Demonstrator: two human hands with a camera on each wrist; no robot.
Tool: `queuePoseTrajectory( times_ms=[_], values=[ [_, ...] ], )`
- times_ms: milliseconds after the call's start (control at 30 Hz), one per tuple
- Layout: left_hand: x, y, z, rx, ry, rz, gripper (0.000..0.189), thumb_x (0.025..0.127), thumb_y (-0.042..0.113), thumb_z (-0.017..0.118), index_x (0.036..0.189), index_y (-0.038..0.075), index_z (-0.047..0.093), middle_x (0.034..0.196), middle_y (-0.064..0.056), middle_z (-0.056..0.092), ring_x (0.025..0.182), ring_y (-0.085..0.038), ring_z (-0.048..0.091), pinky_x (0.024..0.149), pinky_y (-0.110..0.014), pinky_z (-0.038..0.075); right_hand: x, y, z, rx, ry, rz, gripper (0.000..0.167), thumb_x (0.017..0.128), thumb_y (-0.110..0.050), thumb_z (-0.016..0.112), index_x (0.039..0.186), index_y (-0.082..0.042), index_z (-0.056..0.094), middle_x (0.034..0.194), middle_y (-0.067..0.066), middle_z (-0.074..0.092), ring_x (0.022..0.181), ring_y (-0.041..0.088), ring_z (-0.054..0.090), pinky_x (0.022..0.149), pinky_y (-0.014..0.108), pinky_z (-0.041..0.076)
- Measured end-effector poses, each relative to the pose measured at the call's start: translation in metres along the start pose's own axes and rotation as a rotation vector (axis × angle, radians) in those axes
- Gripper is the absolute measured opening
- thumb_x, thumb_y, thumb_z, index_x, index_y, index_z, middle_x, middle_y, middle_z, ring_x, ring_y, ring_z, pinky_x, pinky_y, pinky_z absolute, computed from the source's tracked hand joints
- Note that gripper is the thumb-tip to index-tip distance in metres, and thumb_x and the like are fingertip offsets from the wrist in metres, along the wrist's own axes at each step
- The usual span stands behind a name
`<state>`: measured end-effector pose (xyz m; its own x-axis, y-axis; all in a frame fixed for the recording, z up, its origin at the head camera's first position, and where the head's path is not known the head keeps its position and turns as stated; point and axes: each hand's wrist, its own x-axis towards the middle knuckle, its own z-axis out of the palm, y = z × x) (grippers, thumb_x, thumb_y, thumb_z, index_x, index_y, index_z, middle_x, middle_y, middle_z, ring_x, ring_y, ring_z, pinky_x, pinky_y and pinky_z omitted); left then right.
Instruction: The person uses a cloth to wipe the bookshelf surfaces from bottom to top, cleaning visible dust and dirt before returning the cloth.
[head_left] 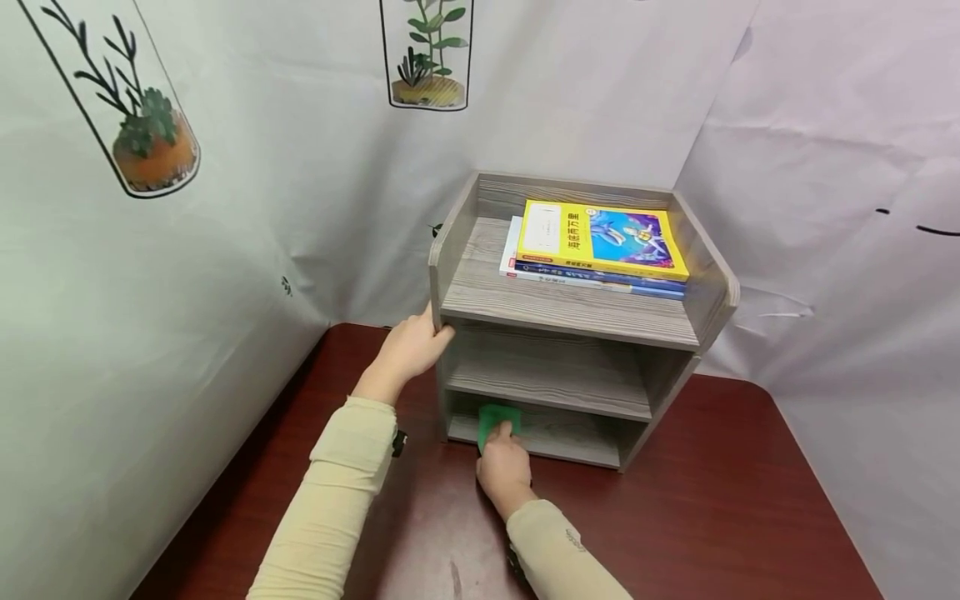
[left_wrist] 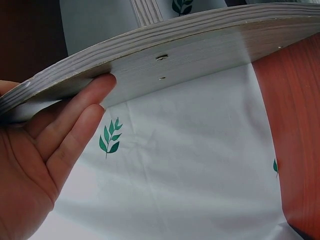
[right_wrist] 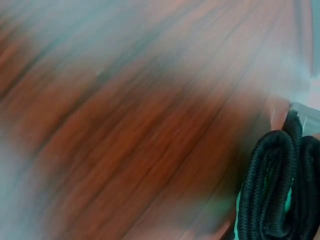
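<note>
A grey wood-grain desk shelf (head_left: 570,318) with three levels stands on the table. My left hand (head_left: 411,348) grips its left side panel (head_left: 454,242), the thumb at the front edge. In the left wrist view, the fingers of my left hand (left_wrist: 65,135) lie along the outer face of the panel (left_wrist: 200,60). Down at the lowest level, my right hand (head_left: 506,463) holds a green cloth (head_left: 497,414) against the shelf board, near its left end. The right wrist view is mostly blurred table, with a black strap (right_wrist: 280,185) at the right.
Several stacked books (head_left: 600,242), a yellow one uppermost, lie on the shelf's top level. The dark red table (head_left: 720,500) extends in front and to both sides. White wall sheeting (head_left: 315,150) with plant prints hangs behind and at the sides.
</note>
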<state>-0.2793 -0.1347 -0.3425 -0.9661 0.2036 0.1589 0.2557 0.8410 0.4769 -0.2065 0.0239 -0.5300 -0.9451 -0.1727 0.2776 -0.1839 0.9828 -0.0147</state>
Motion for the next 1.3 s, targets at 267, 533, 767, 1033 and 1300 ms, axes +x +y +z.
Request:
queuePoseTrajectory(
  times_ms=[267, 533, 767, 1033, 1300],
  values=[
    [0.002, 0.002, 0.000, -0.007, -0.005, 0.003, 0.062, 0.091, 0.032, 0.040, 0.147, 0.011, 0.021, 0.056, -0.004, 0.043, 0.049, -0.021, 0.042, 0.048, -0.035, 0.033, 0.006, -0.011, 0.001, 0.039, 0.001, 0.007, 0.052, 0.075, -0.022, 0.070, 0.112, 0.012, 0.056, 0.107, 0.021, 0.049, 0.065, 0.025, 0.051, 0.046, 0.030, 0.046],
    [0.002, 0.003, 0.000, -0.007, 0.002, 0.003, 0.063, 0.091, 0.031, 0.041, 0.148, 0.011, 0.020, 0.056, -0.004, 0.045, 0.049, -0.021, 0.043, 0.049, -0.035, 0.034, 0.013, -0.025, -0.002, 0.052, -0.023, 0.053, 0.053, 0.074, -0.019, 0.068, 0.114, 0.012, 0.055, 0.111, 0.021, 0.048, 0.067, 0.026, 0.052, 0.045, 0.033, 0.047],
    [0.002, 0.003, 0.001, -0.013, -0.004, 0.009, 0.065, 0.091, 0.032, 0.041, 0.148, 0.012, 0.018, 0.057, -0.005, 0.046, 0.050, -0.022, 0.044, 0.048, -0.035, 0.033, 0.016, -0.038, 0.002, 0.098, -0.006, 0.080, 0.053, 0.071, -0.017, 0.069, 0.114, 0.010, 0.056, 0.114, 0.022, 0.048, 0.073, 0.028, 0.054, 0.050, 0.034, 0.048],
    [0.000, 0.000, 0.001, -0.013, 0.009, 0.000, 0.065, 0.091, 0.032, 0.042, 0.148, 0.013, 0.019, 0.059, -0.006, 0.048, 0.053, -0.022, 0.047, 0.049, -0.035, 0.034, 0.014, -0.048, 0.010, 0.341, 0.049, 0.129, 0.062, 0.067, -0.013, 0.070, 0.123, 0.007, 0.053, 0.109, 0.021, 0.047, 0.082, 0.031, 0.057, 0.062, 0.037, 0.049],
    [-0.001, -0.001, 0.001, 0.001, 0.027, 0.018, 0.062, 0.089, 0.032, 0.042, 0.145, 0.010, 0.025, 0.056, -0.004, 0.045, 0.052, -0.022, 0.045, 0.049, -0.035, 0.034, 0.011, -0.045, 0.015, 0.736, 0.039, 0.230, 0.066, 0.065, -0.008, 0.066, 0.129, 0.002, 0.052, 0.117, 0.022, 0.047, 0.069, 0.025, 0.056, 0.058, 0.035, 0.045]
  ],
)
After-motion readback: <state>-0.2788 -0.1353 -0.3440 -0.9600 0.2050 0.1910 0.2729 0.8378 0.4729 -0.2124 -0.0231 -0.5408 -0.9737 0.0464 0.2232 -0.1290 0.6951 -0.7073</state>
